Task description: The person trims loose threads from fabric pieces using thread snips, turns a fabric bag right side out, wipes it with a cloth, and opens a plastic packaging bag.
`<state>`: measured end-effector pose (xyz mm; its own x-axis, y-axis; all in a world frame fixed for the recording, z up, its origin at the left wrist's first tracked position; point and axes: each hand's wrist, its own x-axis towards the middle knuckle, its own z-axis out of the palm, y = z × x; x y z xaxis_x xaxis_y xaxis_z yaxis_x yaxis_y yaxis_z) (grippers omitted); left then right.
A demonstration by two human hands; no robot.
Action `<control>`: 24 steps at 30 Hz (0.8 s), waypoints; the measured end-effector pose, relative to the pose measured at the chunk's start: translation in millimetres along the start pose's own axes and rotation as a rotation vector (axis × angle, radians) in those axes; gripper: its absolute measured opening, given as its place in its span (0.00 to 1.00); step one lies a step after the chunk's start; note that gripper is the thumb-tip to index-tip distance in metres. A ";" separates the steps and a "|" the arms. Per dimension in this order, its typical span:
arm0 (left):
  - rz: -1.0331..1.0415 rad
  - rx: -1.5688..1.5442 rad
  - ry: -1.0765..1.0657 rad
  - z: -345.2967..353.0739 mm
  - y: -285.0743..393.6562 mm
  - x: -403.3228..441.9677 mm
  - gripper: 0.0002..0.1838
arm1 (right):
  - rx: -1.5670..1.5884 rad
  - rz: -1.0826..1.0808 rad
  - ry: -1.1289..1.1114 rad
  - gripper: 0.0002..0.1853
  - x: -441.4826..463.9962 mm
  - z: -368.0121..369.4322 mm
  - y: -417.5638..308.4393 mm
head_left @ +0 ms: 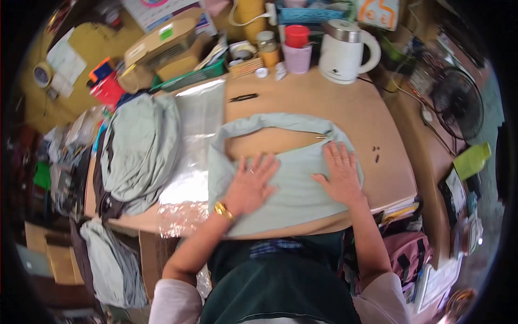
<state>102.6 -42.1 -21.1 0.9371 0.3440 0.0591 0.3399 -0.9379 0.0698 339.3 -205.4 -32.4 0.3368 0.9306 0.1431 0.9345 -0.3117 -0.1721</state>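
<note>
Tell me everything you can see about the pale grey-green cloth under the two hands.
The pale grey-green cloth looks soft, matte and lightly wrinkled. It lies spread on the tan tabletop, its lower part mostly flat, its upper edge a bunched band curving around an opening where the tabletop shows through. A small, thin, shiny piece sits near the opening's right end; I can't tell what it is. The left hand and right hand rest on it, palms down.

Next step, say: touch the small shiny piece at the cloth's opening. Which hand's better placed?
Probably the right hand: it rests on the cloth just below the shiny piece; the left hand lies farther away.
</note>
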 end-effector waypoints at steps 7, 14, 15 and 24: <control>-0.196 -0.037 0.078 -25.0 18.2 -65.9 0.38 | -0.059 0.011 -0.103 0.50 1.6 -4.1 -0.4; -0.313 -0.064 0.052 -10.0 46.7 -60.0 0.39 | 0.492 0.061 -0.199 0.19 104.9 -95.5 -22.0; -0.309 -0.108 0.074 -2.1 50.0 -52.3 0.39 | 0.487 0.020 -0.141 0.19 133.2 -95.2 -36.4; -0.296 -0.223 0.126 -2.1 28.0 -36.8 0.36 | 0.200 -0.125 0.261 0.17 377.3 61.6 -2.6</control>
<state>77.4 -81.0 -19.2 0.7792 0.6143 0.1246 0.5556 -0.7689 0.3163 456.9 158.3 -38.0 0.2636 0.8708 0.4149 0.9379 -0.1308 -0.3214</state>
